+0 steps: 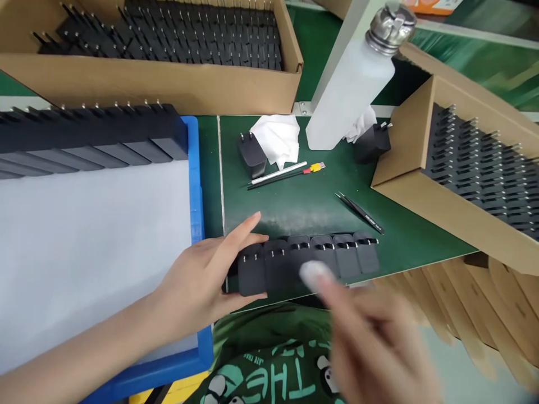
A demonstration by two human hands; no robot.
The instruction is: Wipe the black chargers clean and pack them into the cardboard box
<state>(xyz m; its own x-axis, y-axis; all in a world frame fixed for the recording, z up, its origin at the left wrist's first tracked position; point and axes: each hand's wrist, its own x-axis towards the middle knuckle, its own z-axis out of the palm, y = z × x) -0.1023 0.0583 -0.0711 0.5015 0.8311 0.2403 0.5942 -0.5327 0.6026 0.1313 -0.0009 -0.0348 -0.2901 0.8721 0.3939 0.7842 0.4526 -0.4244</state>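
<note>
Row of six black rectangular plastic two-pin adapters (298, 257) lies on green table (286, 206). Left hand (200, 275), partly curled, grips its left end; right hand (374, 331) blurred, forefinger extended; hold: cannot tell.

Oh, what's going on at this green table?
A person's left hand grips the left end of a row of six black plug adapters on the table. The right hand, blurred, reaches over the row; whether it touches is unclear. More adapters sit in two cardboard boxes and the blue tray.
</note>
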